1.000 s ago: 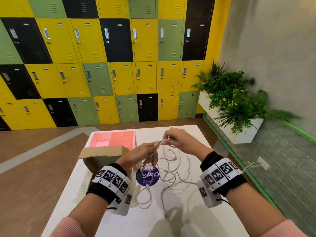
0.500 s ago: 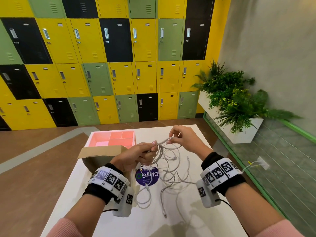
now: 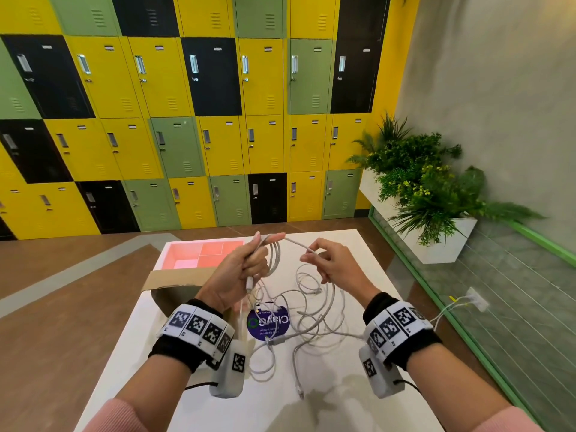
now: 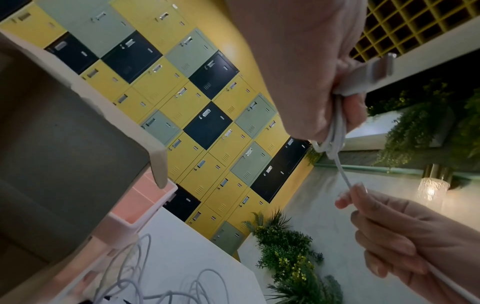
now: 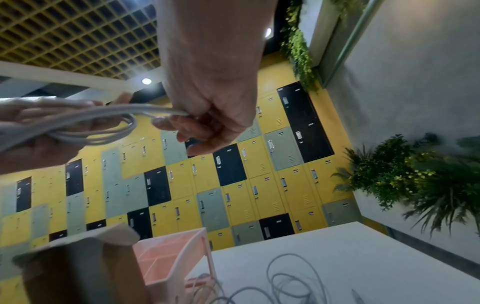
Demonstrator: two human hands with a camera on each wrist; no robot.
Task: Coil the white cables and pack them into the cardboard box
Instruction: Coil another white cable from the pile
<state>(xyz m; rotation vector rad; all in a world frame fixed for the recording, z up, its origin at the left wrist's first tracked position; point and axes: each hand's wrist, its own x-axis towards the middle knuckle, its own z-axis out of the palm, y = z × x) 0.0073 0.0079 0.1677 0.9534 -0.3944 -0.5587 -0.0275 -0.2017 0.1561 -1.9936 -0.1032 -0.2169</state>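
My left hand is raised above the table and grips a small coil of white cable, with a plug end sticking out below the fist. The same cable runs right to my right hand, which pinches it between thumb and fingers. From there it hangs down into a loose tangle of white cables on the white table. The cardboard box stands open at the left, behind my left wrist.
A pink compartment tray sits behind the box. A round purple sticker lies under the tangle. Coloured lockers fill the far wall. A white planter with greenery stands at the right by the wall.
Both hands have risen. The coil in my left hand has gained a loop, and my right hand has slid along the cable and moved apart to the right.
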